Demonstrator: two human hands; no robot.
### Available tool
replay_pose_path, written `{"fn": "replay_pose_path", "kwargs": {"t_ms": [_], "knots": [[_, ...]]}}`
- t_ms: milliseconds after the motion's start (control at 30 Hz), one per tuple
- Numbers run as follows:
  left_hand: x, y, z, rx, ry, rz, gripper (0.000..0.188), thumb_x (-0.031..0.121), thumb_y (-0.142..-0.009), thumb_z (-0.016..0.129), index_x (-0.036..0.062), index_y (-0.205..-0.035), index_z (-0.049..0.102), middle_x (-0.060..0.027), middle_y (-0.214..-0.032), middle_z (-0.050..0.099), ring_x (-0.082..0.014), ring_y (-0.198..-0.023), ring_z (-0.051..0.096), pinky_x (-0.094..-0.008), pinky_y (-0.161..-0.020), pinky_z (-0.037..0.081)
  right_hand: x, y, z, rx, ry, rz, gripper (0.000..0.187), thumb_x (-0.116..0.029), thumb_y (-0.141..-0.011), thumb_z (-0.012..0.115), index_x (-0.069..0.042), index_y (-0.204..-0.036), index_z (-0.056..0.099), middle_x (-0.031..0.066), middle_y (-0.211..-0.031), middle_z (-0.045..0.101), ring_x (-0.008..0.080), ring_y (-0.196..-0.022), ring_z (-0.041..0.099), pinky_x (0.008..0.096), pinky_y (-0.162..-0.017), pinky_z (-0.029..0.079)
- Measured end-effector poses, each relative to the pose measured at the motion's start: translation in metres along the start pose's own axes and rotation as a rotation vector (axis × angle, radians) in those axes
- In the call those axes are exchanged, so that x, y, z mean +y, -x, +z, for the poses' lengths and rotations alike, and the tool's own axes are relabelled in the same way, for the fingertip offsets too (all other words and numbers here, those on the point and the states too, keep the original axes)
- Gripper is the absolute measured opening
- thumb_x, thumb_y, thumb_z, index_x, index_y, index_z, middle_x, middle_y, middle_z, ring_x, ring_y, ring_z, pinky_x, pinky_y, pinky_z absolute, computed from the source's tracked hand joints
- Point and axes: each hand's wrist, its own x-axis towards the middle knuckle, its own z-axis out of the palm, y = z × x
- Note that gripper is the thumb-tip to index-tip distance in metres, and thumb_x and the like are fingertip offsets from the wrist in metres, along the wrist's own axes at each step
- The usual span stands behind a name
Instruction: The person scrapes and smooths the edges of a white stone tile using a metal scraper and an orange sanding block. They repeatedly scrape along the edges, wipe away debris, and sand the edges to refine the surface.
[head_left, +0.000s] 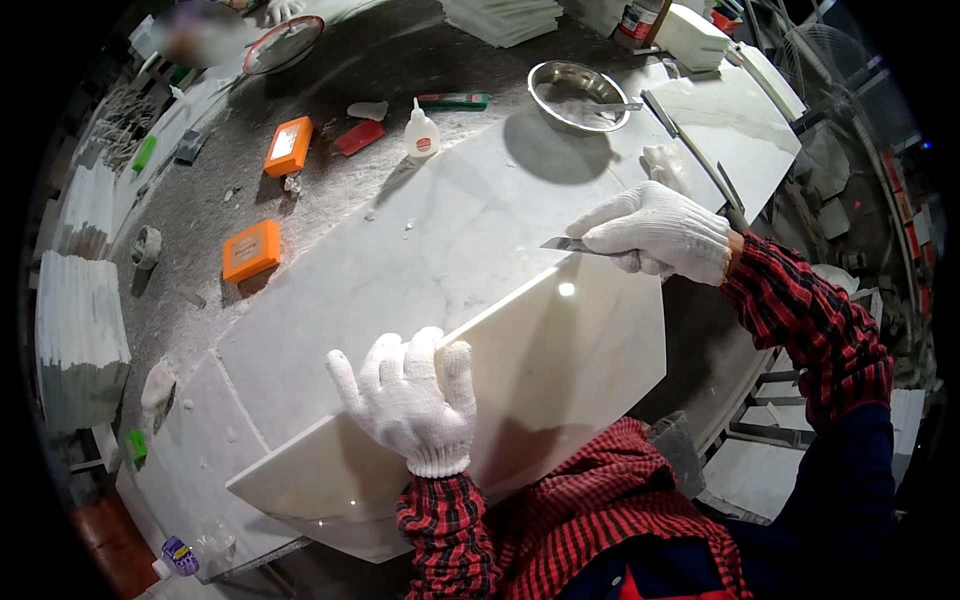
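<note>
Pinching the white, polished, flat stone slab point(560, 370) by its upper edge in the white-gloved left grip point(415, 395), near the dusty grey table point(340, 90); clasping a thin grey metal blade point(568, 245) in the white-gloved right grip point(650, 230). Might chip or scratch if pressed hard, slip if held loosely (knit gloves perhaps dulling feel). Can spot small labels on an orange rectangular box point(288, 146) and white plastic squeeze bottle point(421, 136), too small to read surely.

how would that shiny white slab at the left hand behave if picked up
Likely stiff: the white slab's long upper edge runs past the left hand with no visible sag. Probably heavy, since its broad, veined body looks like stone. Its glossy face, catching a bright reflection, may be slippery.
</note>
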Motion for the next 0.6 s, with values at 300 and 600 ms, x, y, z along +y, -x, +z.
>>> {"fn": "replay_pose_path", "kwargs": {"t_ms": [300,600], "knots": [[-0.002,-0.002,0.002,0.037,0.006,0.031,0.03,0.042,-0.102,0.061,0.0162,-0.095,0.075,-0.0025,-0.094,0.069,-0.0249,-0.102,0.065,-0.0623,-0.118,0.033,0.004,-0.001,-0.009,0.012,0.13,-0.011,0.038,-0.02,-0.093,0.069,0.004,-0.121,0.074,0.0027,-0.069,0.061,0.0059,-0.053,0.05,0.0212,-0.044,0.038],[0.0,0.004,0.004,0.024,0.046,0.0,0.03,0.041,-0.102,0.06,0.0157,-0.101,0.077,-0.003,-0.099,0.072,-0.0256,-0.108,0.064,-0.0621,-0.118,0.032,-0.02,-0.001,0.057,-0.201,0.05,-0.087,0.037,-0.024,-0.094,0.071,-0.002,-0.123,0.075,0.0021,-0.073,0.065,0.0066,-0.058,0.056,0.023,-0.049,0.043]]}}
